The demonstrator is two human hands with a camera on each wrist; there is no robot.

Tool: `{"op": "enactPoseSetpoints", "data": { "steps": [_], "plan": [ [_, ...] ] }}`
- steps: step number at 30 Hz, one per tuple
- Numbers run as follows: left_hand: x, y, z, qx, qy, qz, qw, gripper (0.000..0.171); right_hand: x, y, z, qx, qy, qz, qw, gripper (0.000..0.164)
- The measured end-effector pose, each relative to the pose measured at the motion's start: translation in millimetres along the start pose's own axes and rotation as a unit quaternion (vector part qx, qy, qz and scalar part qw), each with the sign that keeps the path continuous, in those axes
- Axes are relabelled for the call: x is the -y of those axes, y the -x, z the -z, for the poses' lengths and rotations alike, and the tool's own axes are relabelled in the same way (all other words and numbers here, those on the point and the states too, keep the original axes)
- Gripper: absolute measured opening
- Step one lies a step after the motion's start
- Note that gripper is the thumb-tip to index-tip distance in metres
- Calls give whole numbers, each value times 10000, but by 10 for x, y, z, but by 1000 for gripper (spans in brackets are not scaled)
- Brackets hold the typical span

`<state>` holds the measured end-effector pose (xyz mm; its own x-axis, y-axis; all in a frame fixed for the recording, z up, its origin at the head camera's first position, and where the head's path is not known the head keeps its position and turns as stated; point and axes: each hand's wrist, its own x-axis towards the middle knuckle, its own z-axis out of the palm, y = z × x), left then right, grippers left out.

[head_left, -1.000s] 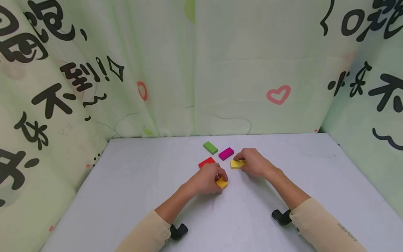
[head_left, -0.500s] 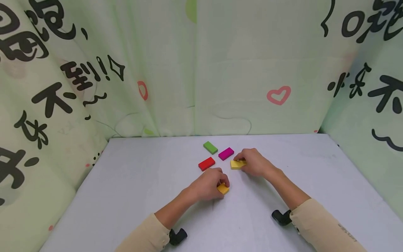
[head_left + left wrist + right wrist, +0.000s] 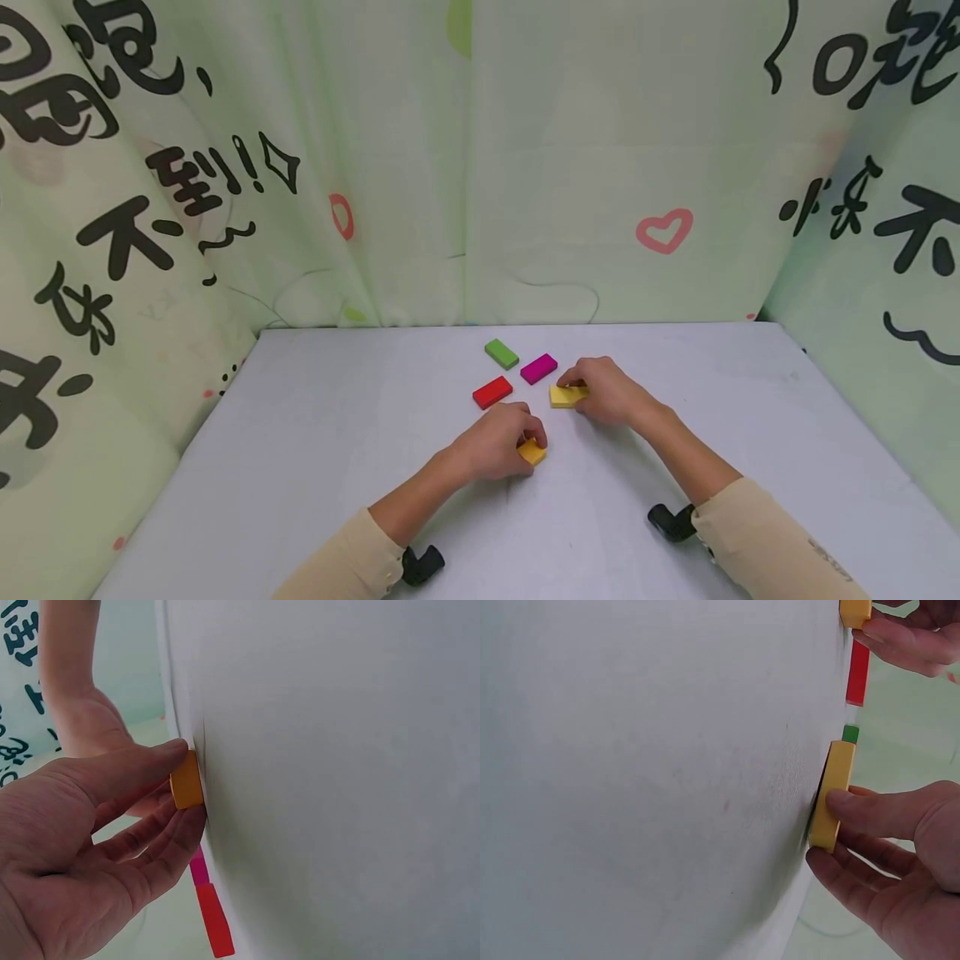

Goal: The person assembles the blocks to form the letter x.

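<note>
My left hand (image 3: pixel 501 442) pinches an orange-yellow block (image 3: pixel 532 452) between thumb and fingers, low over the white table. In the left wrist view the thumb lies on one end of this block (image 3: pixel 187 780) and the fingertips on the other. Farther back and to the right, my right hand (image 3: pixel 611 392) grips a paler yellow block (image 3: pixel 567 397); the right wrist view has the thumb on its face (image 3: pixel 832 796) and fingers behind. A red block (image 3: pixel 492 392) lies just beyond the left hand. Left of the right hand is a magenta block (image 3: pixel 538 368), with a green block (image 3: pixel 502 353) behind.
The white-covered table (image 3: pixel 337 433) reaches back to a pale green printed curtain (image 3: pixel 555 167), which also hangs at both sides. A black wrist-worn device (image 3: pixel 422 566) sits at the left sleeve, another black device (image 3: pixel 671 522) at the right sleeve.
My left hand has drawn slightly toward me with the orange-yellow block, uncovering the red block. Over the last half second it stays nearly still. The right hand keeps its grip in place.
</note>
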<state>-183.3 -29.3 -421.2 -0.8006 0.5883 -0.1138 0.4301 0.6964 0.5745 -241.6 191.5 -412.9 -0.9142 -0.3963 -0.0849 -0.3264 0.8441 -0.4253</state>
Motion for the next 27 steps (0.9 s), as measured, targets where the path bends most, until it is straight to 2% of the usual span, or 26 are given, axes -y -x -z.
{"op": "enactPoseSetpoints", "data": {
  "steps": [7, 17, 23, 27],
  "plan": [
    [8, 1, -6, 21, 4, -57, 10000, 23, 17, 38, -6, 26, 16, -49, 10000, 33],
    [54, 48, -7, 204, -158, -2, 9997, 37, 28, 110, -2, 48, -46, -71, 10000, 33],
    [53, 199, 56, 127, -823, -309, 9960, 35, 28, 161, 9, 33, -29, 41, 10000, 32],
    [42, 321, 88, 246, -1164, -328, 9924, 35, 26, 198, 11, -9, 15, 114, 9999, 32]
  ]
}}
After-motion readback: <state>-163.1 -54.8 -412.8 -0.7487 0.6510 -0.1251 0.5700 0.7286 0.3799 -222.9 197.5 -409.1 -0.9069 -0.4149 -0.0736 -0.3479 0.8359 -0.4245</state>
